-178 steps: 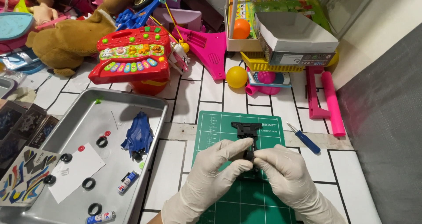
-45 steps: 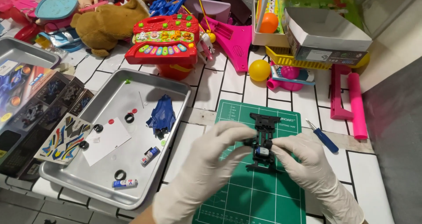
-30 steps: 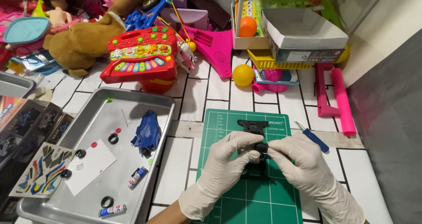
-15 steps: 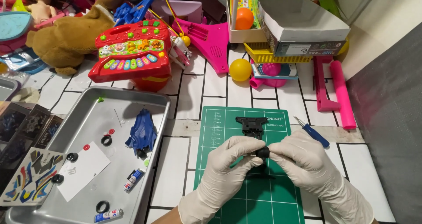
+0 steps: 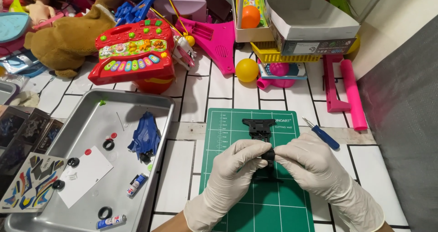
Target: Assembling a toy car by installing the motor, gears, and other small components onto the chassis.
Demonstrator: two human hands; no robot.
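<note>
- Holding the black toy car chassis point(image 5: 261, 132) w/ both gloved hands, over the green cutting mat point(image 5: 237, 200), which sits on the white tiled table point(image 5: 182, 168)
- Your left hand point(image 5: 232, 172): fingers curled, thumb + fingertips pinched on a small black wheel point(image 5: 269, 155) at the chassis mid-section; closed grip
- Your right hand point(image 5: 315, 166): fingertips pinched on the same spot from the other side, touching the left fingertips; also closed
- Chassis front end sticks out beyond your fingers toward the mat's far edge; rear part mostly hidden under hands, can't tell if it rests on the mat or is lifted
- Blue-handled screwdriver point(image 5: 323, 134) lies just beside your right hand, partly on the mat's right edge, untouched
- Metal tray point(image 5: 91, 104) to your left, well apart from hands; in it: blue car body shell point(image 5: 146, 138), loose black tyres point(image 5: 108, 145), small batteries point(image 5: 136, 185), white paper sheet point(image 5: 84, 175)
- Sticker sheet point(image 5: 29, 186) overlaps tray's left rim
- Far side of table: red toy keyboard point(image 5: 132, 54), brown plush toy point(image 5: 68, 38), pink toy guitar point(image 5: 219, 38), yellow ball point(image 5: 247, 69), pink plastic bars point(image 5: 344, 88), grey cardboard box point(image 5: 310, 27) on a yellow basket point(image 5: 269, 54)
</note>
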